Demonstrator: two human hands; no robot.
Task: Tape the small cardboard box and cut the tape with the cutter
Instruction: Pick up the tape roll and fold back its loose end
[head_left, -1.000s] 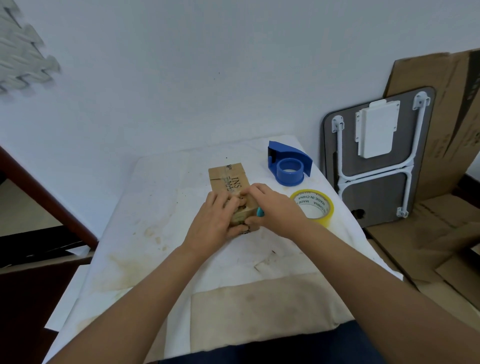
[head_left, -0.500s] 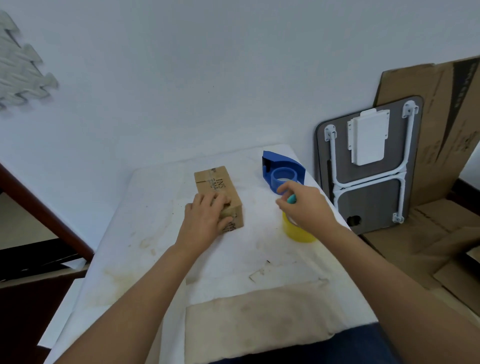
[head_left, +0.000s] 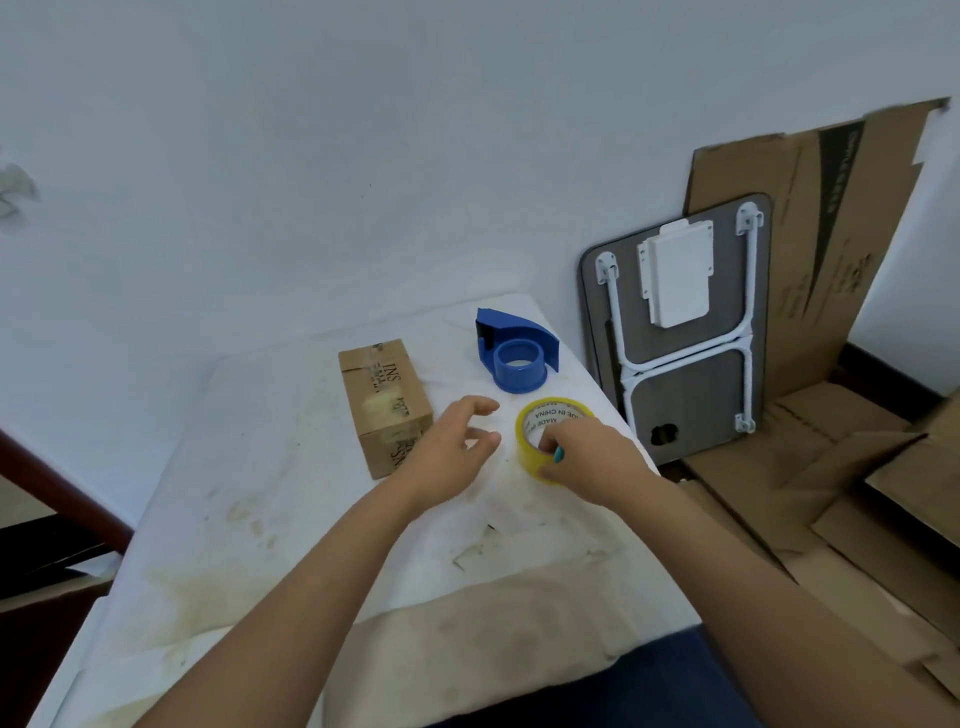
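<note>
A small cardboard box (head_left: 384, 400) with printed letters and old tape lies on the white table (head_left: 249, 467), free of both hands. A yellow tape roll (head_left: 535, 415) lies flat to its right. My right hand (head_left: 592, 457) grips the roll's near rim, fingers inside the core; a small teal object shows between its fingers. My left hand (head_left: 452, 452) hovers open between box and roll, touching neither. A blue tape cutter (head_left: 514, 351) stands behind the roll.
A folded table (head_left: 685, 332) with white legs leans on the wall right of the table. Flattened cardboard sheets (head_left: 841, 260) stand behind it and cover the floor at the right. A beige cloth (head_left: 467, 639) covers the table's near edge.
My left hand has let go of the box and moved right toward the roll. My right hand has settled onto the yellow roll. The view has shifted left.
</note>
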